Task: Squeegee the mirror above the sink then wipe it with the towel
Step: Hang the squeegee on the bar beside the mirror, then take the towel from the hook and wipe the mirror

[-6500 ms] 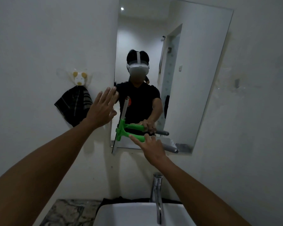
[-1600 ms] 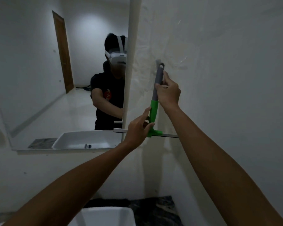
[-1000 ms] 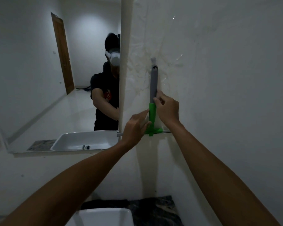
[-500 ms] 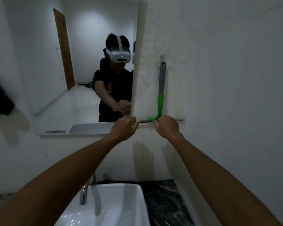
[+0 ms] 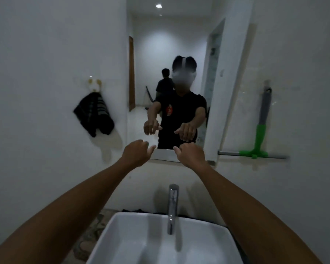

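The mirror (image 5: 151,54) hangs on the white wall above the sink (image 5: 141,242). The squeegee (image 5: 260,134), grey handle above a green neck and a long blade, hangs from a hook on the wall right of the mirror, untouched. A dark striped towel (image 5: 93,114) hangs from a hook on the wall left of the mirror. My left hand (image 5: 136,154) and my right hand (image 5: 191,154) hover side by side in front of the mirror's bottom edge, fingers loosely curled, holding nothing.
A chrome tap (image 5: 172,206) stands at the back of the white sink. A marbled counter (image 5: 91,231) runs to the left of the sink. The mirror reflects me and another person standing behind in the corridor.
Both hands have let go of the squeegee, which now hangs on its hook. My view has swung left to face the mirror, and both hands moved left and lower, in front of it.
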